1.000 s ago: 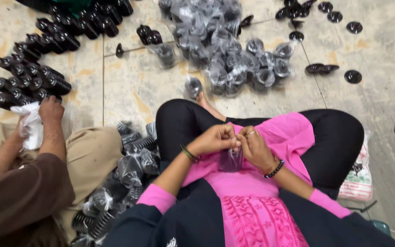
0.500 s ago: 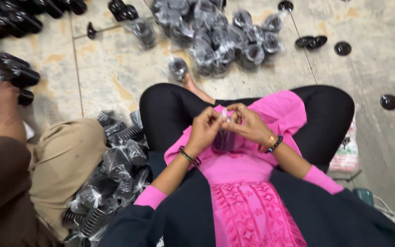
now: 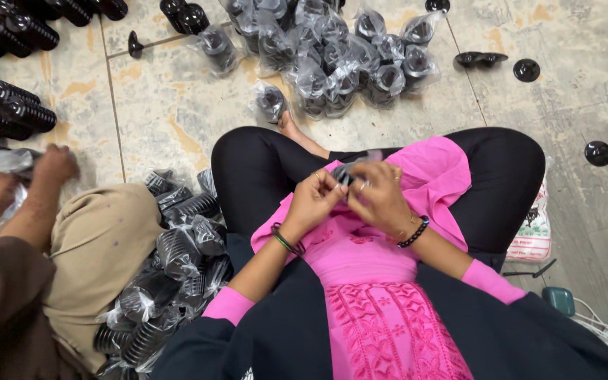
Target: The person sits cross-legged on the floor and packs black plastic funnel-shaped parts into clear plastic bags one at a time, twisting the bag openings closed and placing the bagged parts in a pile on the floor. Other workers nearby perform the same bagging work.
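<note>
Left hand point(image 3: 314, 200) and right hand point(image 3: 378, 197): close together over the lap, fingers pinched on one small bagged black part point(image 3: 350, 171). Heap of bagged parts point(image 3: 339, 60) on floor point(image 3: 177, 105) ahead; another heap point(image 3: 170, 274) beside left knee. Co-worker's hand point(image 3: 54, 165) at left edge.

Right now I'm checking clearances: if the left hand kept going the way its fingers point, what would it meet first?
The left hand points right, toward the right hand. It would likely meet the small clear bag pinched between them first, then that hand's fingers.
</note>
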`<state>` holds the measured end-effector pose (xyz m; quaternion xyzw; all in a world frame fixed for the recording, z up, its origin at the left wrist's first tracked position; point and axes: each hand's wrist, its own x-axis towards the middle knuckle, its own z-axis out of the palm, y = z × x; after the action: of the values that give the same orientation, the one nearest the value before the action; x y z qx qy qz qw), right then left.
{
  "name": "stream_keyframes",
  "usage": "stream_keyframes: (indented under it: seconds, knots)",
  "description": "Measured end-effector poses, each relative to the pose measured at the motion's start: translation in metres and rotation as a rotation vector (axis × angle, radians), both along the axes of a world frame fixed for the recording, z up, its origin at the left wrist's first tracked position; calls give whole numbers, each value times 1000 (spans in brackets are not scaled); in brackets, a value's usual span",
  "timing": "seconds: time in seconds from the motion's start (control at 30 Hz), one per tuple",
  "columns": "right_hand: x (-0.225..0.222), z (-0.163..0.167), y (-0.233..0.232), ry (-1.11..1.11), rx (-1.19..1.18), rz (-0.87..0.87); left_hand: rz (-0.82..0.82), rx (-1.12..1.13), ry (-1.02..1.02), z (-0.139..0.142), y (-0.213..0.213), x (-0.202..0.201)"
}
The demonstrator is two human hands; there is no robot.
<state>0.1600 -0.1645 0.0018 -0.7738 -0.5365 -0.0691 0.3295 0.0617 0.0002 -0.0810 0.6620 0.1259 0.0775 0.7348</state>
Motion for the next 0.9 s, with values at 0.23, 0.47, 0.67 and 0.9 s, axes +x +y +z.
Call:
stream_keyframes:
  seconds: [0.23, 0.47, 0.67, 0.9]
  knots:
    - [1, -17, -9, 330, 51, 215, -325, -337, 27, 5, 24, 2]
    - [7, -41, -20, 732, 44, 175, 145, 931, -473, 65, -18, -23]
    - [13, -26, -13, 316, 133, 186, -6, 199, 20, 44, -9, -8]
    - [2, -4, -14, 383, 150, 105, 20, -541, 195, -18, 10, 7]
